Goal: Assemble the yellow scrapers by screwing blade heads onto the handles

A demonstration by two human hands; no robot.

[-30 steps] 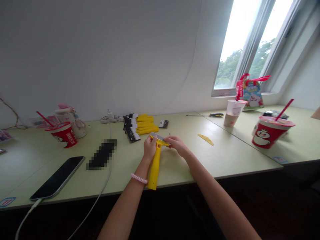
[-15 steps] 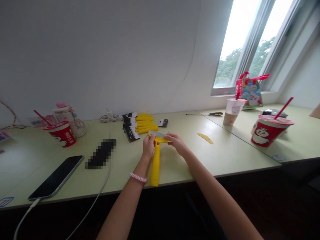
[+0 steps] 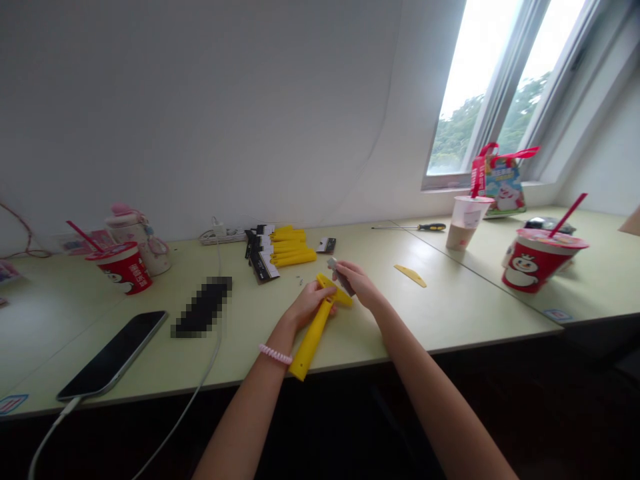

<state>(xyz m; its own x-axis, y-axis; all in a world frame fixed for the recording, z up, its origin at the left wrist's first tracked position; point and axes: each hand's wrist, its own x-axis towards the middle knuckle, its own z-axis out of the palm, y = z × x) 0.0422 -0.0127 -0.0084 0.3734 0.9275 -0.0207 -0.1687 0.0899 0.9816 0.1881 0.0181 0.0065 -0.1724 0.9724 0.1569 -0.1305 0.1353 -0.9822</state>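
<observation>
My left hand [image 3: 311,301] grips a yellow T-shaped tool [image 3: 313,337] near its head, the handle slanting down over the table's front edge. Pinched in my right hand [image 3: 356,283] is a grey metal blade [image 3: 344,283], held just right of the yellow head; whether they touch is unclear. Small screw-like bits [image 3: 300,281] lie behind my left hand. A flat yellow piece [image 3: 410,275] rests on the table to the right. Several yellow tools with black card packaging [image 3: 290,251] are piled at the back.
A screwdriver [image 3: 431,227] lies at the back right, near a clear cup [image 3: 465,227] and a red cup [image 3: 530,263]. On the left are a phone [image 3: 115,353] with a cable, a dark pixelated patch [image 3: 203,308], another red cup [image 3: 125,267] and a bottle [image 3: 143,243].
The grey blade has come away from the yellow head and is in my right hand. The yellow tool has tilted, its handle end swinging left. Small bits now show on the table.
</observation>
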